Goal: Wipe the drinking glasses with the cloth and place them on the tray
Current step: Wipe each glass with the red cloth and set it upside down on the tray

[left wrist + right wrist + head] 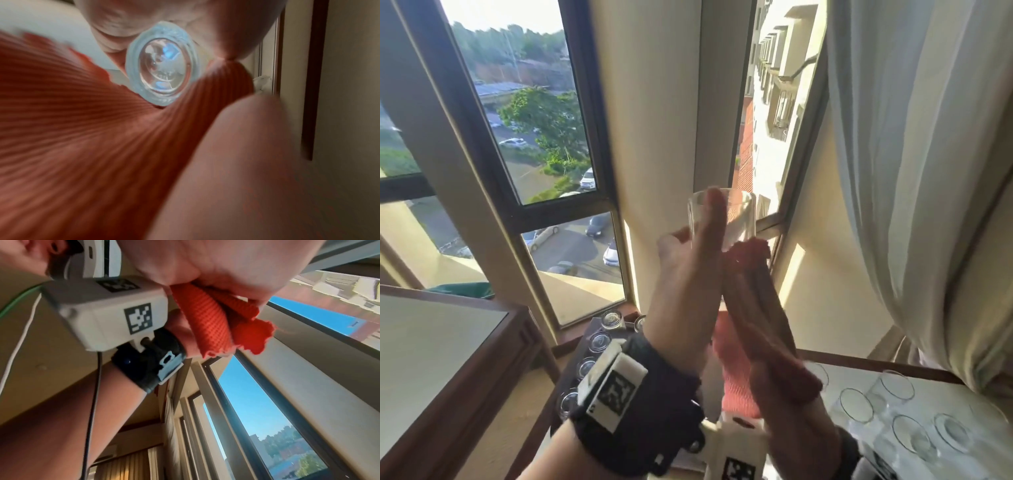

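The drinking glass is raised toward the window, gripped low down by the left hand with fingers reaching up its side. The right hand, just beside the left, clutches the red cloth and presses it against the glass's wall, so this one looks mid-wipe. Below the left wrist, several glasses sit upright on a dark tray, probably finished. Below the right hand, more glasses wait on a pale surface, apparently yet to be wiped, so much seems left.
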Available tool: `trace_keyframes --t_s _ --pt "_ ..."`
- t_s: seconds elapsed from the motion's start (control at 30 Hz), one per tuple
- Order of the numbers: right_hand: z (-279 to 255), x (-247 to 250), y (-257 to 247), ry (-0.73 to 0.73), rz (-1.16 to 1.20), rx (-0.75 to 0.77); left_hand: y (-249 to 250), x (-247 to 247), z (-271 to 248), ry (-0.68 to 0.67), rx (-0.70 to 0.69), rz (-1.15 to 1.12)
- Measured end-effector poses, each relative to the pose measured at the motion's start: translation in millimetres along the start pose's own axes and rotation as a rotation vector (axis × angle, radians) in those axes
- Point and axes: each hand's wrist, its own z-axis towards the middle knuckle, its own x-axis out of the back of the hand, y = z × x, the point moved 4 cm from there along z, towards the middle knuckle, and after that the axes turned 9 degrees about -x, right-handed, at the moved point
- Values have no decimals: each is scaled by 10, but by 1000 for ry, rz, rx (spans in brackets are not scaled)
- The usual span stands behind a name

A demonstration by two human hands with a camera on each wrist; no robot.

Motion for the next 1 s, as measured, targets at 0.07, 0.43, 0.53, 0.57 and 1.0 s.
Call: trace_keyframes --t_s 0.07,0.43,0.53,0.57,1.0 --pt "-12 13 37 5 82 -22 -4 37 11 -2 -27 70" --pt "-4 151 -9 271 -64 -132 -1 -123 -114 -132 -128 -13" --pt "23 196 54 265 134 -312 88 -143 -136 -164 -156 -30" --pt "-19 272 76 255 206 -356 85 -204 -190 -205 -150 -9" --pt "162 356 -75 307 319 -262 173 -322 -263 -225 -151 21"
